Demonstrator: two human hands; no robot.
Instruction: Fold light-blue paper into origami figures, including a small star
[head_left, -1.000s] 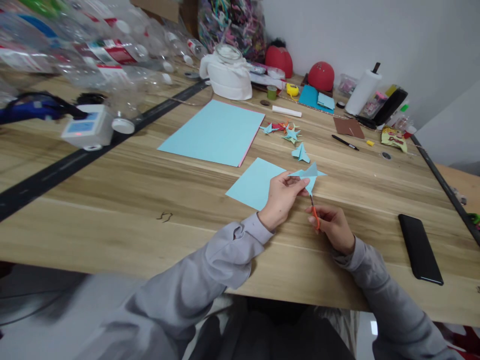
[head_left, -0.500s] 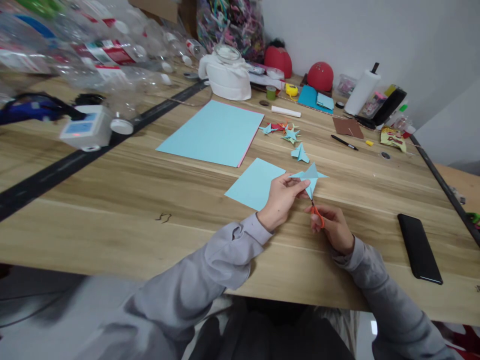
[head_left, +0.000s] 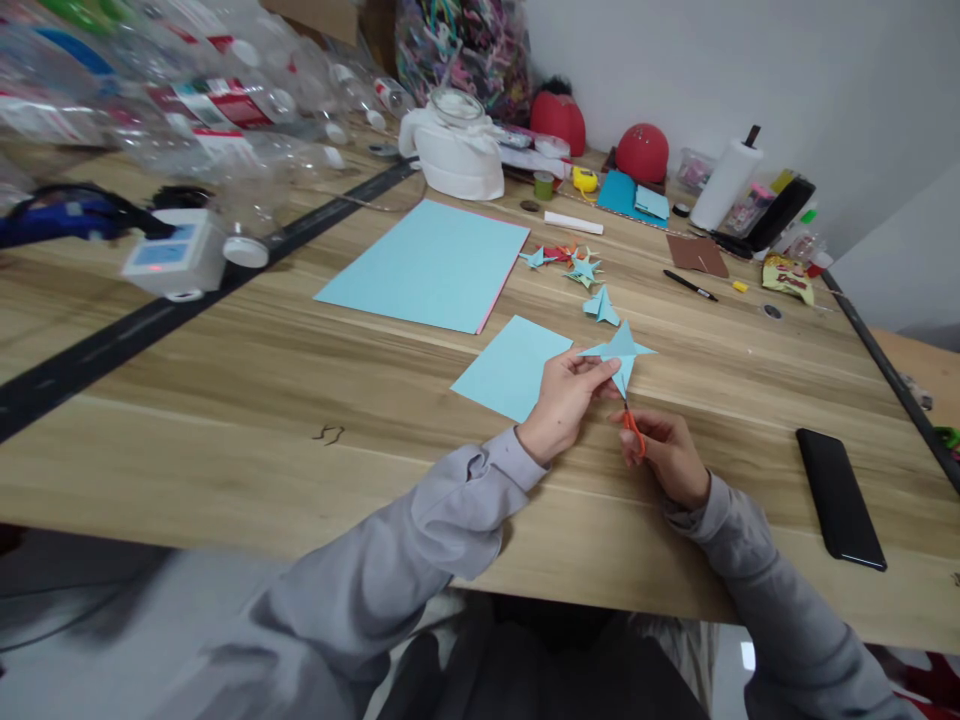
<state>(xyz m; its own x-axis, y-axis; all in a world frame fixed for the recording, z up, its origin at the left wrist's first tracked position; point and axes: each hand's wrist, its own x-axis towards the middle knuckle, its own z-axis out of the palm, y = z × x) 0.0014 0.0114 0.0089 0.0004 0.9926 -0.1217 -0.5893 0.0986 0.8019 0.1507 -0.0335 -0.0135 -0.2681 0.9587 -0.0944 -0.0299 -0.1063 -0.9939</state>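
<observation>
Between the thumb and fingers of my left hand [head_left: 564, 398] is a light-blue folded paper figure [head_left: 622, 346] with several pointed ends. My right hand [head_left: 670, 452] grips orange-handled scissors [head_left: 635, 435], whose blades are at the figure's lower point. How far the blades have cut into the paper I cannot tell. Partly behind my left hand, a light-blue paper sheet [head_left: 504, 370] lies flat on the table. Another folded blue paper piece [head_left: 601, 305] rests just beyond the held figure. Farther back are several small folded paper figures [head_left: 583, 267] in blue, red and green.
A larger stack of blue paper [head_left: 427, 265] lies left of centre. To the right are a black phone [head_left: 840, 498], a pen [head_left: 689, 285] and brown paper [head_left: 697, 256]. Plastic bottles [head_left: 225, 105] crowd the back left, near a white box-shaped device [head_left: 174, 255].
The scissor handles look slightly closer together than before. Both hands stay in nearly the same place, and the view has shifted very slightly.
</observation>
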